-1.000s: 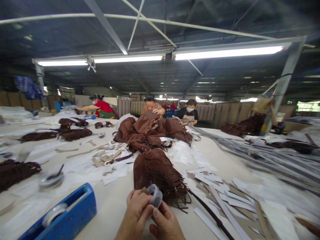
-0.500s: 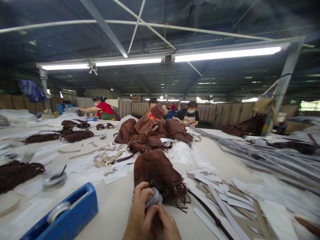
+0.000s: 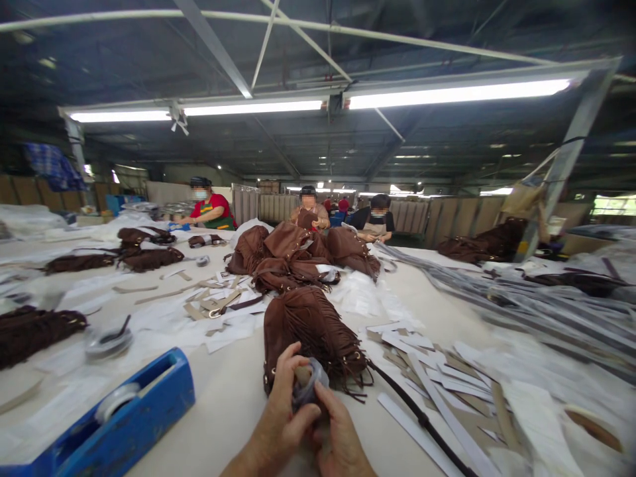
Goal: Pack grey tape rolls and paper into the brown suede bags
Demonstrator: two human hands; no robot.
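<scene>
Between my hands, low in the centre, is a small grey bundle (image 3: 318, 381) with a filmy wrapping and a tan patch at its middle; its exact kind is unclear. My left hand (image 3: 285, 404) curls around its left side. My right hand (image 3: 340, 424) presses on it from the right with the fingertips, and part of the grip is hidden. Just beyond them lies a brown fringed bag (image 3: 308, 334) with metal eyelets. A dark strap (image 3: 422, 417) runs from the bag to the lower right.
A blue tape dispenser (image 3: 134, 417) stands at left, near a tape roll (image 3: 108, 341). More brown bags (image 3: 293, 245) are heaped ahead. Paper and tan strips (image 3: 447, 387) litter the right, beside grey-wrapped straps (image 3: 477, 291). Several co-workers sit across the table (image 3: 223, 371).
The bundle has turned in my hands, so its tan middle shows. My right index finger has moved up onto its side. The view has shifted slightly.
</scene>
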